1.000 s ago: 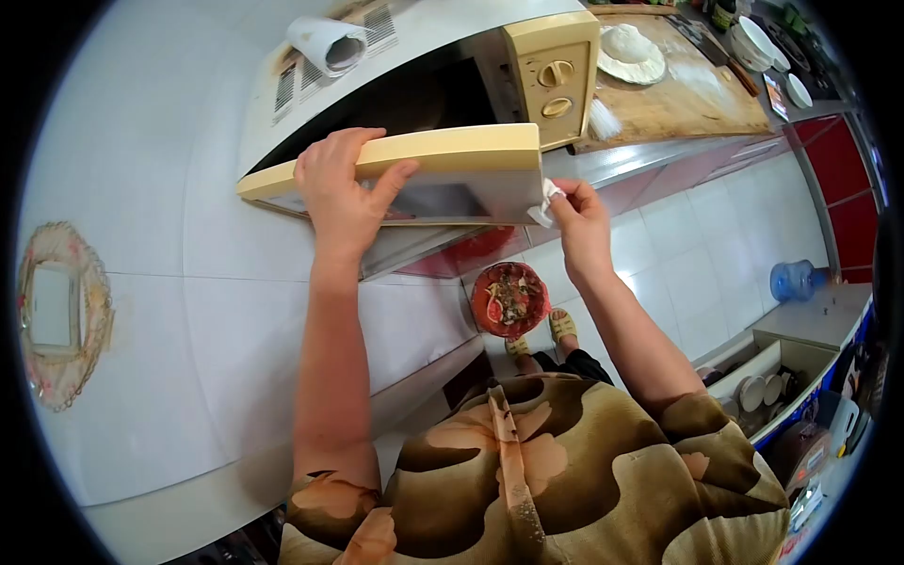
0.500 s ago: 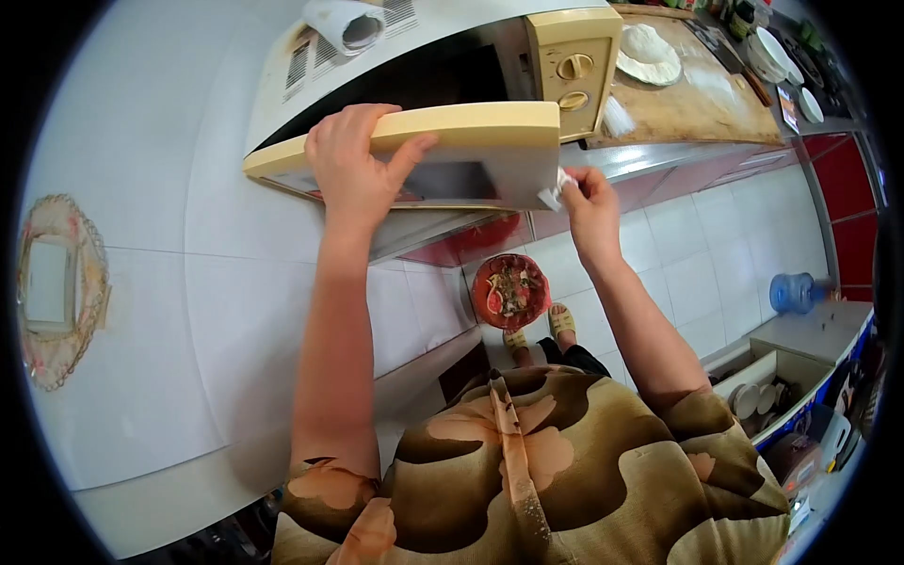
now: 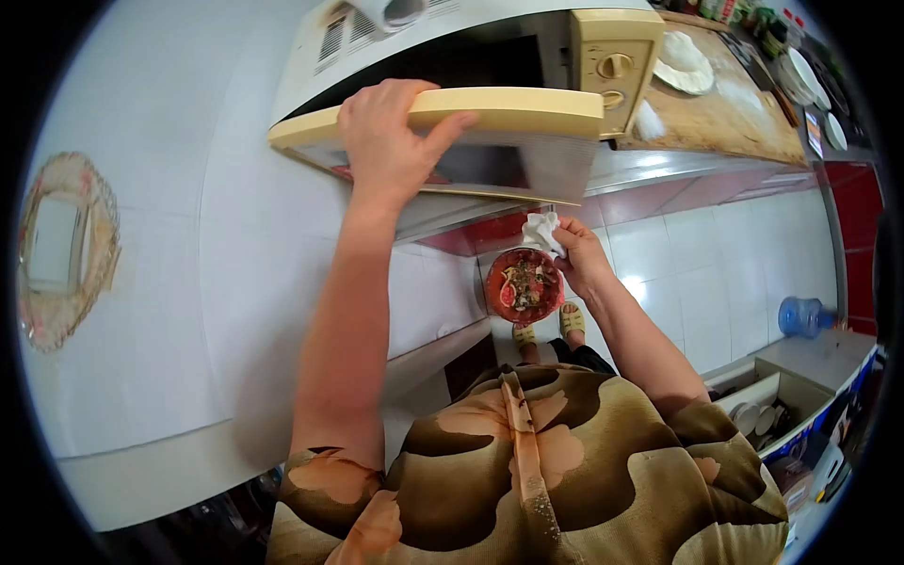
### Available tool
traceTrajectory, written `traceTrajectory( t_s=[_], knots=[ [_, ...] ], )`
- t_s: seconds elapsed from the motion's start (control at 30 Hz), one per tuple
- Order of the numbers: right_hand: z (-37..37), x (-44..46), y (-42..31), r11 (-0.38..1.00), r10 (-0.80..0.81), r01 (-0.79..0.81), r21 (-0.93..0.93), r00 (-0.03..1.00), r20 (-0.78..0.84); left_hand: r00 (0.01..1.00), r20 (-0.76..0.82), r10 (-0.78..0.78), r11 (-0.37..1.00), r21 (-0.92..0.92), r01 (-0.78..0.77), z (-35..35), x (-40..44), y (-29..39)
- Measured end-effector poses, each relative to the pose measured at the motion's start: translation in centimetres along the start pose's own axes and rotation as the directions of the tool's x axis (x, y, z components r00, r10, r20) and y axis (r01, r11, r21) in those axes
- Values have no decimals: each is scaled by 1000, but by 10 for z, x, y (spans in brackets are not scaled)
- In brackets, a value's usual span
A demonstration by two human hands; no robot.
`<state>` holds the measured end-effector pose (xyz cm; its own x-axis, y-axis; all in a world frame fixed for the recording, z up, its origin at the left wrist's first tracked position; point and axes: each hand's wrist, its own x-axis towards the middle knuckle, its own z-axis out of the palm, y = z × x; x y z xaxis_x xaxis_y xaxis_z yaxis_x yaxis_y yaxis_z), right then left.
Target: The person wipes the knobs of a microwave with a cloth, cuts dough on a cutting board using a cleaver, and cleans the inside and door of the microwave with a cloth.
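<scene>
My left hand (image 3: 388,146) is wrapped over the top edge of the cream microwave door (image 3: 527,105), thumb on its outer face. The door stands ajar, and the dark cavity shows behind it. The microwave (image 3: 617,38) has two dials on its panel. Below the door's lower right corner, my right hand (image 3: 586,256) pinches a crumpled white tissue (image 3: 540,231), apart from the door. Directly beneath the tissue is a red waste bin (image 3: 493,284) with food scraps in it.
A paper roll (image 3: 388,11) lies on the microwave. To the right, a wooden board (image 3: 725,137) bears a plate of dough (image 3: 686,71) and a knife. A blue water bottle (image 3: 799,317) lies on the tiled floor near an open drawer (image 3: 800,391). A framed mirror-like object (image 3: 56,245) is at left.
My right hand has moved down from the door's right edge with the tissue, now above the bin. My left hand stays on the door. The view has shifted slightly.
</scene>
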<state>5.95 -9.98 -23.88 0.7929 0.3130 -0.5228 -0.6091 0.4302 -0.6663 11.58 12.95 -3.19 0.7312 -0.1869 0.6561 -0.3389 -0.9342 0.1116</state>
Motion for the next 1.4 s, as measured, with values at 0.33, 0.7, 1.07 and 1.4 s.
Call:
traceTrajectory(
  t_s=[0.33, 0.7, 1.07, 1.4],
  knots=[
    [74, 58, 28, 839, 383, -402, 368, 915, 126, 969, 217, 117, 993, -8, -118, -13, 13, -1],
    [188, 141, 77, 872, 361, -360, 332, 931, 63, 959, 254, 125, 992, -58, -114, -3, 18, 14],
    [181, 128, 51, 803, 313, -183, 567, 940, -140, 967, 209, 144, 986, -109, -123, 3, 21, 21],
    [14, 70, -2, 754, 305, -124, 645, 936, -177, 978, 178, 111, 994, -21, -108, -3, 11, 12]
  ],
)
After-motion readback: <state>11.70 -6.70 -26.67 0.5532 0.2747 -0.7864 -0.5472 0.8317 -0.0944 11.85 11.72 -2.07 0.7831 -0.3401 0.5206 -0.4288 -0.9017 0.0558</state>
